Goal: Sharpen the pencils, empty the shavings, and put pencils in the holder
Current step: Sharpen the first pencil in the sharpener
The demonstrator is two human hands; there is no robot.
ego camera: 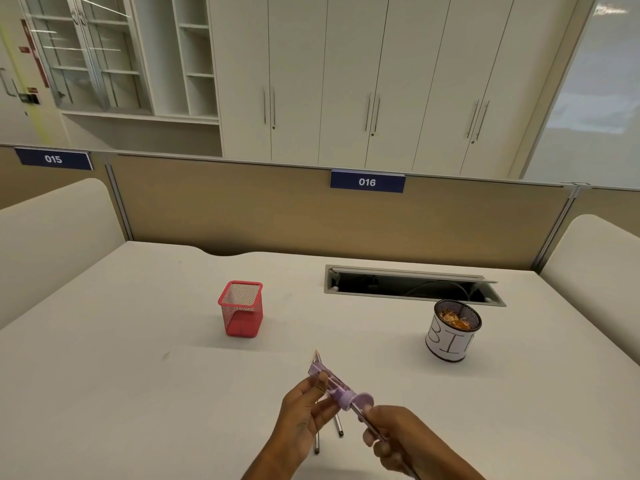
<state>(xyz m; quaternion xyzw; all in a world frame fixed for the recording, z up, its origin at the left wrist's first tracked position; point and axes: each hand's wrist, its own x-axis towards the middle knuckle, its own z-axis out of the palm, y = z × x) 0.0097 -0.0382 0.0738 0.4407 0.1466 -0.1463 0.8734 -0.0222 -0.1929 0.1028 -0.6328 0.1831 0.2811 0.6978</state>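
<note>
Low over the desk (138, 341), left hand (304, 407) grips the purple sharpener (332, 384); right hand (391, 431) pinches a pencil (358, 412) running straight into its near end.

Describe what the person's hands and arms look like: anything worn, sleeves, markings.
The left hand and right hand are bare: no gloves, rings, watch or bracelet that I can see. The left forearm and right forearm are uncovered down to the picture's lower edge; no sleeve is in view.
</note>
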